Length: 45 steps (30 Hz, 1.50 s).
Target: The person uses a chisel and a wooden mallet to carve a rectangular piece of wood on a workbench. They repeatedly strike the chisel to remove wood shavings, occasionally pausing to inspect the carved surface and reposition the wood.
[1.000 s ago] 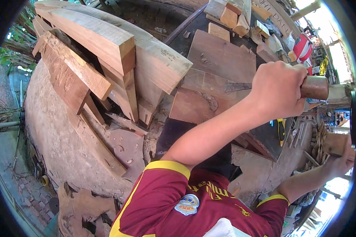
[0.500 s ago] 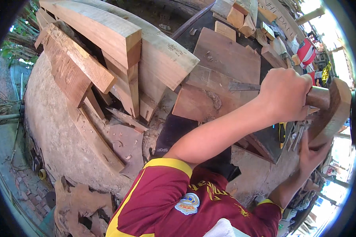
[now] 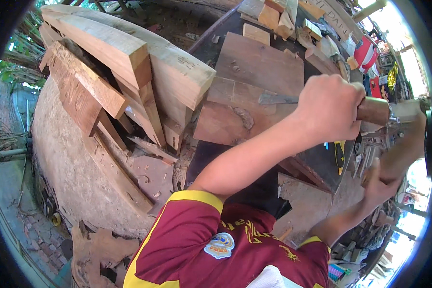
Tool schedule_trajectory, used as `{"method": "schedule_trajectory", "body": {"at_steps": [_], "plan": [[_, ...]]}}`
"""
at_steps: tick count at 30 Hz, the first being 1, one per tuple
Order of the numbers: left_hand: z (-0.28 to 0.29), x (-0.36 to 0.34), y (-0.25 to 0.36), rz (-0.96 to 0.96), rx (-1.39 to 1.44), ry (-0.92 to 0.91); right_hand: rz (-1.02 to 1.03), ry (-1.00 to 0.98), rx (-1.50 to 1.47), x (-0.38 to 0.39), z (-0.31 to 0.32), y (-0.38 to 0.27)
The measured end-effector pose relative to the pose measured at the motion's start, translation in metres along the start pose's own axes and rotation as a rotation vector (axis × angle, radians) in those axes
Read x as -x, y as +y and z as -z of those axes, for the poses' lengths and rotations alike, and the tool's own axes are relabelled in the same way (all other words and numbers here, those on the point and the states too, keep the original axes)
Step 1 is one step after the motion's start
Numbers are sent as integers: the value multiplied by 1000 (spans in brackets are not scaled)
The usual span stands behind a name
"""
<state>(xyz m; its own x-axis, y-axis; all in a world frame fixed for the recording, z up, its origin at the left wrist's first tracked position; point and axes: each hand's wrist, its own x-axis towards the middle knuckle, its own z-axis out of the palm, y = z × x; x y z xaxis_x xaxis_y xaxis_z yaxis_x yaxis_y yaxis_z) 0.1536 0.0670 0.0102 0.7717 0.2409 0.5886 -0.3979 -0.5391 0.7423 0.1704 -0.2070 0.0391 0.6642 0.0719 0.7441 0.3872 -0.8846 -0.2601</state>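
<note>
My left hand point(image 3: 329, 108) is closed round a chisel. Its flat metal blade point(image 3: 277, 99) sticks out to the left over a brown board point(image 3: 225, 91), and its wooden handle point(image 3: 373, 111) shows on the right of my fist. Whether the tip touches the wood, I cannot tell. Further right, my right hand point(image 3: 380, 188) grips a thick wooden mallet point(image 3: 402, 146), blurred by motion and close to the handle's end. Another brown board point(image 3: 261, 62) lies just behind, and a reddish one point(image 3: 218, 124) with a pile of shavings lies nearer me.
Large pale timber beams point(image 3: 177, 62) and rough planks point(image 3: 79, 81) lean together on the left. Wood offcuts point(image 3: 269, 19) crowd the bench's far side. A yellow-and-black tool point(image 3: 339, 156) lies by the bench's right edge. A gnarled wood slab point(image 3: 93, 252) rests at lower left.
The mallet has swung and its head now sits farther right, away from the chisel handle. My view has shifted slightly, so the boards appear farther left. My left hand keeps its hold.
</note>
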Motion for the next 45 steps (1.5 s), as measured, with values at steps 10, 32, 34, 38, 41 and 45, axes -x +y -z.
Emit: {"method": "schedule_trajectory", "body": {"at_steps": [10,32,34,38,41,45], "plan": [[-7,0,-2,-13,-24,1,-42,-149,-179,11,-7,28],[-10,3,-5,-18,-117,-48,-38,-148,-40,35,-29,18],[-8,2,-3,-33,-70,-17,-249,85,-307,27,-18,23],[-14,3,-3,-28,-108,-50,-265,186,-418,45,-45,24],[-18,5,-10,-26,-157,-51,30,-167,-114,54,-45,-16],[-16,5,-6,-48,-133,-29,-205,-57,-434,38,-34,5]]}}
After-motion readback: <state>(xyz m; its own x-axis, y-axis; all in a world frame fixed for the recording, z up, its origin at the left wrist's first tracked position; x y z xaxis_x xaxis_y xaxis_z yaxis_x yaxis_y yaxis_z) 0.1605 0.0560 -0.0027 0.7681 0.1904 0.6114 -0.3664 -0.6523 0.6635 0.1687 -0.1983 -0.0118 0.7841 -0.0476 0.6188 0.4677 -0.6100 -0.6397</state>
